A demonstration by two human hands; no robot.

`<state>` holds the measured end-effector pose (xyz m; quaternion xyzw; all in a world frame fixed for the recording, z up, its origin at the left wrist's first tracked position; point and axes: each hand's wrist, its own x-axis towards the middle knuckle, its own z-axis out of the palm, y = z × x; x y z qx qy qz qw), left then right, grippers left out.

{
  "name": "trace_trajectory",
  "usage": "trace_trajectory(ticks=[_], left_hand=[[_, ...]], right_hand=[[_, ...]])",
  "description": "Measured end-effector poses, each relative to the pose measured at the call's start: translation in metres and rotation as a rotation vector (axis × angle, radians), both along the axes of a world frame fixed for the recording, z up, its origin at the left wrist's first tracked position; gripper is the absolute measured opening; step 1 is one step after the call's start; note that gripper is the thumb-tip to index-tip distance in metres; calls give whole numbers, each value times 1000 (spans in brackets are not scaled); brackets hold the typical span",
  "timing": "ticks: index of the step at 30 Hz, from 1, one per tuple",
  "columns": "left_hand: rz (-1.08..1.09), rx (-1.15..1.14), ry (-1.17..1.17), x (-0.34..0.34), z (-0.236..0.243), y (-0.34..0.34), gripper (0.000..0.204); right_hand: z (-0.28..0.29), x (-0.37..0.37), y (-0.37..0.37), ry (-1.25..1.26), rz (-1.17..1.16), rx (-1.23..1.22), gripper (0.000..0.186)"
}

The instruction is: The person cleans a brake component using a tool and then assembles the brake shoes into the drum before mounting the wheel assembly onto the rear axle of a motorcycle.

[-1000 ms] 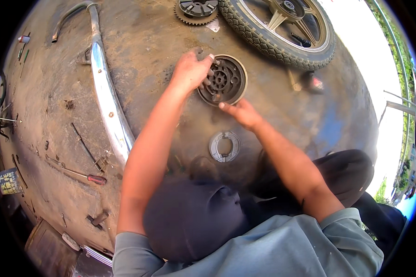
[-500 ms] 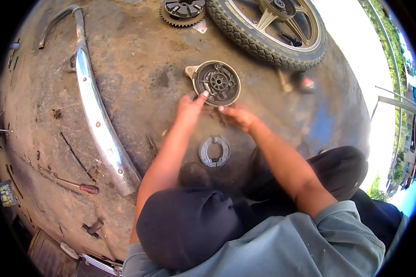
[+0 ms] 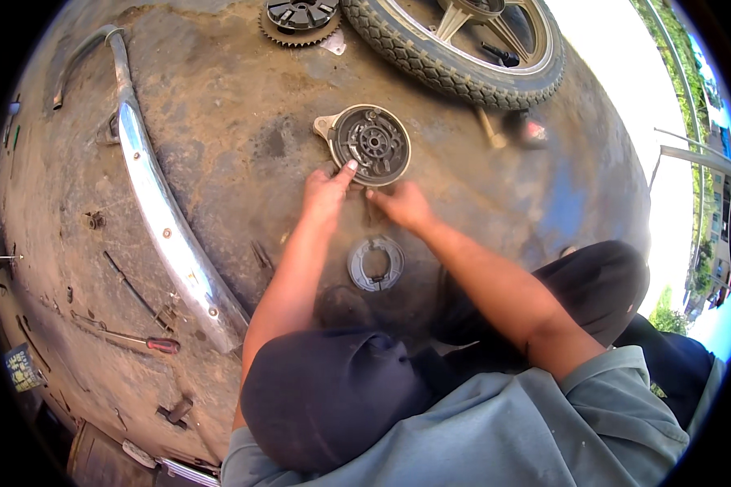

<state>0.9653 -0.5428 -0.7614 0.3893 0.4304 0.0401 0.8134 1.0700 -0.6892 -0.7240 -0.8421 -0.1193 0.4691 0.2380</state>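
My left hand (image 3: 325, 195) grips a round brake backing plate (image 3: 388, 150) at its lower left, thumb over the rim. The plate has a pale rim, a dark inner face with a hub and a lug jutting to the upper left. My right hand (image 3: 402, 203) has its fingers curled below the plate's lower edge, at a small arm hanging from it; exactly what they grip is hidden. A pair of pale curved brake shoes (image 3: 394, 264) lies in a ring on the stained floor below the plate, between my forearms.
A tyred spoked wheel (image 3: 439, 77) and a sprocket hub (image 3: 300, 32) lie above. A long chrome exhaust (image 3: 158, 195) runs down the left, beside a red-handled screwdriver (image 3: 162, 345) and rods. A hammer-like tool (image 3: 491, 126) lies under the wheel; my bent knee (image 3: 609, 284) is at lower right.
The plate now shows its side lug at upper left. My left hand has moved down from its upper left to its lower rim; my right hand has shifted slightly to below it.
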Motion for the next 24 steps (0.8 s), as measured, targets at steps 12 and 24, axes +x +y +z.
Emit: trace_trajectory(ticks=[12,24], left_hand=[[-195,487,312,-25,30,-12,43],[-703,1191,288,-98,33,-94,50]], right_hand=[[3,7,-28,-311,399,-69,53],[21,-40,-60,-241,700,81,46]])
